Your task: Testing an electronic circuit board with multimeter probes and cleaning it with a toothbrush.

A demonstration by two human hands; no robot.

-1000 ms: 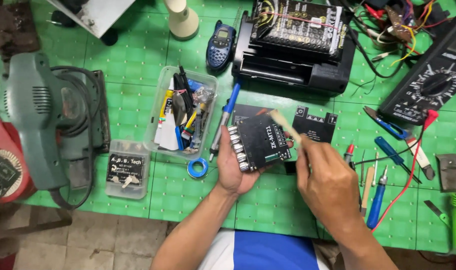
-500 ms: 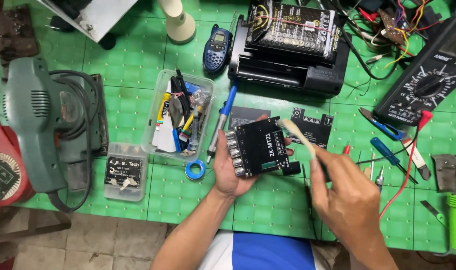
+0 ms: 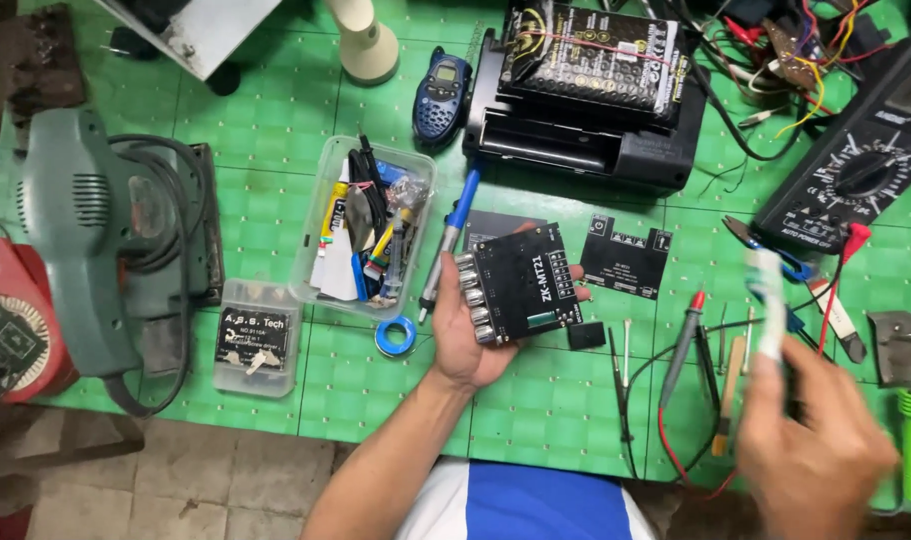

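My left hand point(image 3: 457, 345) holds a black circuit board point(image 3: 525, 282) with a row of silver knob shafts along its left edge, lifted a little above the green cutting mat point(image 3: 275, 130). My right hand point(image 3: 815, 450) is blurred at the lower right, well away from the board. It grips a thin pale stick-like tool point(image 3: 768, 300) that points up. What kind of tool it is I cannot tell through the blur.
A black faceplate point(image 3: 627, 257) and a blue pen-shaped tool point(image 3: 453, 240) lie beside the board. Left of these are a clear box of small tools point(image 3: 365, 230), a small lidded box point(image 3: 255, 340) and a green power sander point(image 3: 85, 240). A multimeter point(image 3: 855, 170) with probes sits at the right.
My right hand has pulled away from the board with the pale tool, moving right and toward me. The left hand keeps the board in about the same place.
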